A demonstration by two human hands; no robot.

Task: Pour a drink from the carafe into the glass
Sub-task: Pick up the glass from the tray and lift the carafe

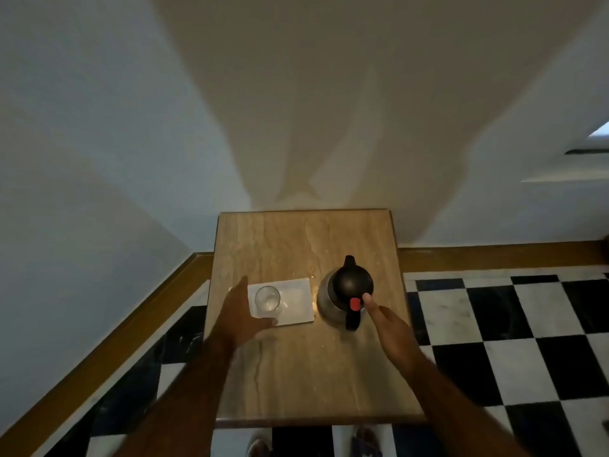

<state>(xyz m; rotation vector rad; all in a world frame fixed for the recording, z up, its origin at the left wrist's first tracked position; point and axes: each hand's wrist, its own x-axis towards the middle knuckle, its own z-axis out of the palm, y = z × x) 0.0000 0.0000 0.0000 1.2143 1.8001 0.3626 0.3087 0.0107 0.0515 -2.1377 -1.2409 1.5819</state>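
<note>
Both hands spread, gripping nothing: left hand [242,313] crowds the glass [267,299] at centre frame, could topple it; right hand [390,331] nears the carafe [349,288]

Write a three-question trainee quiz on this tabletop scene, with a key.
1. True or false: the glass stands on the white mat.
2. Which hand is nearer the carafe? A) left hand B) right hand
3. Fill in: the button on the carafe's lid is ____.

Key: 1 true; 2 B; 3 red.
</note>
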